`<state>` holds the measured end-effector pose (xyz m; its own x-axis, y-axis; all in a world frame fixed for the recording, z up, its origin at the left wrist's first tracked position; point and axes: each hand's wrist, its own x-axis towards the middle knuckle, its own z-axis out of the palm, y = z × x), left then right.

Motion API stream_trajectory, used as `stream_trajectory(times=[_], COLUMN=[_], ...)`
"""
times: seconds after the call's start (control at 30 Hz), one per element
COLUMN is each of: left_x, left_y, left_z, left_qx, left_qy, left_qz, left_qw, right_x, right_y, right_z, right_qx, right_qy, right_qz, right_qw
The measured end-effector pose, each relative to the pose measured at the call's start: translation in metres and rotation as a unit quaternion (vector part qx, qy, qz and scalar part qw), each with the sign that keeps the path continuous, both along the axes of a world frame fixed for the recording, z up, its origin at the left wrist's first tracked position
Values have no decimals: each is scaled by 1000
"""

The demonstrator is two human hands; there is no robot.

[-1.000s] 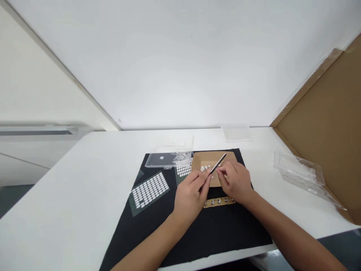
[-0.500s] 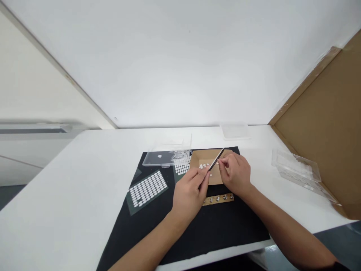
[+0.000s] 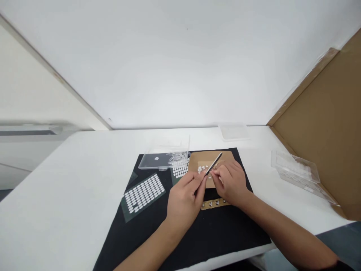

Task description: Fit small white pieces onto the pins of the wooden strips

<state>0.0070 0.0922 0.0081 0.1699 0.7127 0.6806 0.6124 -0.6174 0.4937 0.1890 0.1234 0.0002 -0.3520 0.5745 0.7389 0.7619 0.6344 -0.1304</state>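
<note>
Between the thumb and fingers of my left hand [image 3: 186, 195] is a thin black-and-white strip [image 3: 214, 162], tilted up to the right. My right hand [image 3: 231, 180] is pinched close beside the strip's lower part; whatever its fingertips hold is too small to make out. Below both hands lies a cardboard tray [image 3: 194, 156] with small white oval pieces [image 3: 201, 169] in it. Nearer to me, a cardboard strip [image 3: 213, 204] bears several shiny metal pieces, partly covered by my right hand. A dark green sheet [image 3: 128, 216] with rows of white oval stickers [image 3: 145, 192] lies to the left.
A black mat [image 3: 214, 233] covers the white table's [image 3: 64, 199] middle. An open clear plastic case [image 3: 146, 162] with white slivers stands behind the sheets, over a second sticker sheet [image 3: 180, 170]. Clear boxes [image 3: 296, 169] stand right, beside a cardboard wall [image 3: 324, 131]. A clear lid [image 3: 233, 132] lies at the back.
My right hand has moved left and down, bringing its fingertips up to the strip near my left hand. The strip has shifted slightly left and lower in view, as the whole view moved a little.
</note>
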Motion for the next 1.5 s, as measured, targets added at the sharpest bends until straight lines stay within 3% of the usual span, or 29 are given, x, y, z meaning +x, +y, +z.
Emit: stream_trajectory(times=[0.17,0.33,0.5,0.63,0.77,0.9,1.07,1.23,1.4,1.5], left_x=[1,0,1,1,1,1,2,2,2,2], left_y=[-1,-1,-2,-1,-1,0,1,1,0,0], left_z=[0,-1,-1,-3,-4,-4,-2,-2,-2,-3], left_qx=[2,-5,-4,-6,2,-5,-6,-21,-11,-19], left_qy=[5,12,11,14,13,11,8,4,-5,-3], left_qz=[17,12,17,17,13,15,13,12,12,12], left_qw=[1000,1000,1000,1000,1000,1000,1000,1000,1000,1000], right_x=[-1,-1,3,5,4,3,4,5,5,4], right_y=[0,-1,6,7,5,3,5,6,5,4], right_z=[1,1,3,4,6,6,4,4,8,8], right_qx=[11,8,20,-12,2,-23,-12,-36,-18,-30], right_qy=[25,-23,21,-1,27,-13,38,6,47,20], right_qz=[-37,-7,-55,-20,-44,1,-38,14,-31,4], right_qw=[999,1000,998,1000,999,1000,998,999,998,999])
